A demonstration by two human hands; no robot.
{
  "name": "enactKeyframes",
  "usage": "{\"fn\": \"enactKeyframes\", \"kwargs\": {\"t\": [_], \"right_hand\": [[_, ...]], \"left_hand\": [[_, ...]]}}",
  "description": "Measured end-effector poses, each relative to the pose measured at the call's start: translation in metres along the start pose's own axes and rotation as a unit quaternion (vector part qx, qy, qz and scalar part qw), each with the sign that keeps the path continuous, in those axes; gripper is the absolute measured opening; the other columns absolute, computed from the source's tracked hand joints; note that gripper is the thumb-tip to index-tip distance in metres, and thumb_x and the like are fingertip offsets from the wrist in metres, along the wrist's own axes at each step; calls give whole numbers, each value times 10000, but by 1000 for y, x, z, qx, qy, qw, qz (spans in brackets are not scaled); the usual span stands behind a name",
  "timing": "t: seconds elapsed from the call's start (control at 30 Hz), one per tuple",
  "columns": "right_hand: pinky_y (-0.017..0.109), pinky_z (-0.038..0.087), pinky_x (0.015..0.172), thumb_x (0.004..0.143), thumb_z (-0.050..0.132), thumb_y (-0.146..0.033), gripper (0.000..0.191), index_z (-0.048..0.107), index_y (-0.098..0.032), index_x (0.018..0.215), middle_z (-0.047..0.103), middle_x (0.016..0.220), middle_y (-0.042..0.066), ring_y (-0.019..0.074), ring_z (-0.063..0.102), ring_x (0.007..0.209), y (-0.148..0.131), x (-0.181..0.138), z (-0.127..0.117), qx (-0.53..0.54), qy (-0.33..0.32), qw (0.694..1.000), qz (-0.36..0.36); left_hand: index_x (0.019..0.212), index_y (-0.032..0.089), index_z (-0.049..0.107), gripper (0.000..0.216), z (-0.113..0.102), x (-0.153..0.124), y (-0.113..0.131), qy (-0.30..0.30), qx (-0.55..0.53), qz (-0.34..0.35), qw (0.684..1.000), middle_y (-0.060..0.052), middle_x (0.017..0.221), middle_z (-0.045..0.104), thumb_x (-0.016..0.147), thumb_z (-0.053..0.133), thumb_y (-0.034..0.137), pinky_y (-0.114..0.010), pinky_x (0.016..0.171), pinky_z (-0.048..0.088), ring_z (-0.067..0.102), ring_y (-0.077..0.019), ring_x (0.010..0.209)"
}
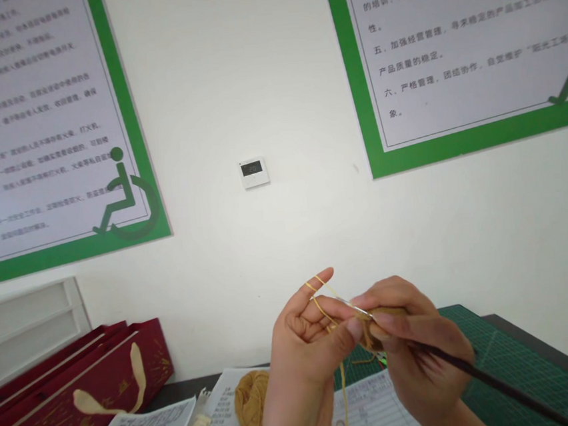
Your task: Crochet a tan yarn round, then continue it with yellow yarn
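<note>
My left hand (pixel 302 352) is raised above the table, its index finger stretched up with pale yellow yarn (pixel 322 306) looped round it. The thumb and middle finger pinch a small tan crochet piece (pixel 371 342), mostly hidden between the two hands. My right hand (pixel 417 341) closes round a crochet hook (pixel 357 309); its silver shaft points up and left, touching the piece near my left fingertips. From under the right hand a dark, thin rod or cord (pixel 486 381) runs to the lower right; I cannot tell whether it belongs to the hook. A yarn strand hangs below the left hand.
A tan yarn ball (pixel 252 401) lies on printed sheets (pixel 223 413) left of my hands. Dark red gift bags (pixel 80 393) stand at the left. A green cutting mat (pixel 498 353) covers the table's right side. Behind, the white wall carries a thermostat (pixel 254 173) and green-framed posters (pixel 369 158).
</note>
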State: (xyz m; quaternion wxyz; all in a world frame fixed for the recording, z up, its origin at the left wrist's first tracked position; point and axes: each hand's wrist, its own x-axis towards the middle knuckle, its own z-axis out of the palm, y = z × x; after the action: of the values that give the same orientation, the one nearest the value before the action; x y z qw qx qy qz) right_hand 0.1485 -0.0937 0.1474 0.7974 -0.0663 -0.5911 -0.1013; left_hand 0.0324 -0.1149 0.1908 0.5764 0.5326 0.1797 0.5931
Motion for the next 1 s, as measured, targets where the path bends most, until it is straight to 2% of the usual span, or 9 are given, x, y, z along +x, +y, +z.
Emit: {"fn": "enactKeyframes", "kwargs": {"t": [0.1, 0.27, 0.5, 0.63, 0.7, 0.77, 0.87, 1.0], "right_hand": [[365, 527, 627, 878, 539, -96, 257, 621, -302, 1007, 679, 912, 36, 196, 641, 801, -4, 3, 7, 99, -15, 991, 85], [347, 475, 648, 876, 581, -163, 117, 632, -260, 916, 623, 903, 37, 187, 594, 816, -6, 7, 6, 138, 0, 984, 113], [400, 463, 701, 861, 578, -128, 102, 607, -223, 883, 579, 778, 18, 183, 569, 745, -10, 12, 7, 101, 88, 988, 81], [411, 467, 661, 853, 561, -108, 129, 603, -207, 924, 592, 731, 22, 192, 567, 703, -13, 16, 1, 39, 37, 998, 11], [406, 464, 652, 858, 555, -109, 126, 591, -202, 935, 589, 715, 18, 188, 561, 685, -15, 17, -2, 36, 16, 999, -1], [380, 453, 638, 888, 527, -127, 106, 566, -205, 948, 573, 713, 13, 179, 553, 684, -17, 17, -2, 64, 24, 997, 44], [324, 421, 619, 944, 461, -178, 85, 531, -225, 951, 542, 716, 0, 158, 529, 686, -20, 18, 1, 135, 48, 976, 162], [276, 396, 630, 963, 448, -264, 147, 507, -220, 835, 503, 699, -14, 133, 480, 680, -22, 23, 6, 227, 53, 915, 329]], "left_hand": [[1290, 149, 531, 745, -4, -1, 7, 12, 21, 39, 999, 0, 708, 657, 603, 818, 116, -240, 664, 522, 618, -118, 643], [1374, 219, 455, 781, -1, -14, 13, 49, 115, 142, 982, 2, 711, 655, 667, 773, 122, -276, 689, 543, 648, -153, 699], [1337, 186, 509, 656, -3, -15, 16, 66, 190, 197, 960, -17, 718, 674, 720, 726, 141, -291, 715, 561, 663, -160, 709], [1253, 178, 592, 559, -3, -16, 15, 88, 231, 219, 944, -26, 749, 686, 712, 731, 143, -307, 754, 576, 675, -166, 729], [1228, 180, 614, 539, -1, -18, 13, 102, 249, 235, 934, -25, 756, 689, 705, 737, 139, -318, 791, 579, 681, -168, 742], [1209, 185, 630, 521, 0, -20, 11, 113, 266, 256, 923, -21, 758, 691, 702, 738, 133, -334, 842, 572, 687, -171, 761], [1159, 182, 660, 467, 2, -20, 10, 128, 287, 283, 906, -22, 760, 692, 701, 735, 132, -357, 891, 561, 691, -183, 804], [1105, 179, 675, 394, 4, -20, 9, 139, 304, 294, 895, -26, 767, 691, 715, 725, 151, -376, 902, 557, 688, -194, 834]]}}
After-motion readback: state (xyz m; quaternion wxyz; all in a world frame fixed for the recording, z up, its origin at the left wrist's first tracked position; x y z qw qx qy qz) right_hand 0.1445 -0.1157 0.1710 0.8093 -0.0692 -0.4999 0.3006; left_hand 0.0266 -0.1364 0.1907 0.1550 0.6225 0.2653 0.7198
